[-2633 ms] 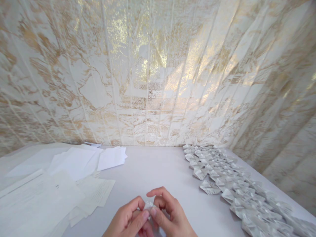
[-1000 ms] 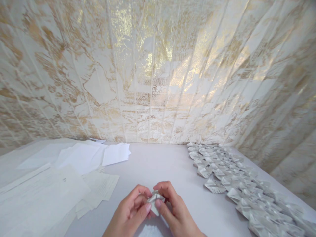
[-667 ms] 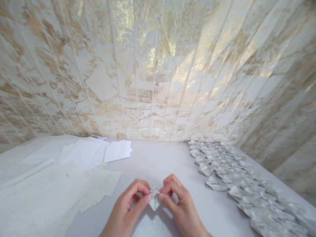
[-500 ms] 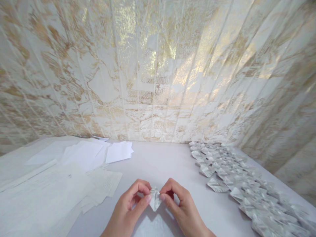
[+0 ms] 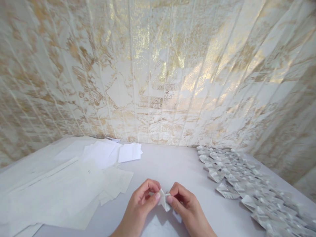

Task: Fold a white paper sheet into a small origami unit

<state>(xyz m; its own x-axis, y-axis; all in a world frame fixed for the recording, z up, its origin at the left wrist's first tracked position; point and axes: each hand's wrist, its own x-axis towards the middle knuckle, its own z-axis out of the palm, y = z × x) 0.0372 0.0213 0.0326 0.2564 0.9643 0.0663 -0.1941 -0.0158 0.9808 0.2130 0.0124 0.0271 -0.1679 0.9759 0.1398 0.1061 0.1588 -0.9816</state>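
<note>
A small folded piece of printed paper (image 5: 164, 199) hangs just above the white table (image 5: 160, 166), near its front edge. My left hand (image 5: 142, 202) pinches its left side between thumb and forefinger. My right hand (image 5: 184, 204) pinches its right side the same way. Both hands are closed on the piece, whose pointed tip faces down. A white sheet (image 5: 158, 227) lies beneath my hands.
Loose white sheets and paper squares (image 5: 74, 177) are spread over the left of the table. Several finished folded paper pieces (image 5: 237, 179) lie in rows along the right side. A cream and gold curtain (image 5: 158, 72) hangs behind and to the right.
The hands have drawn apart from a tight huddle and opened the folded piece out between them. The view has shifted left, so everything sits further right in the frame.
</note>
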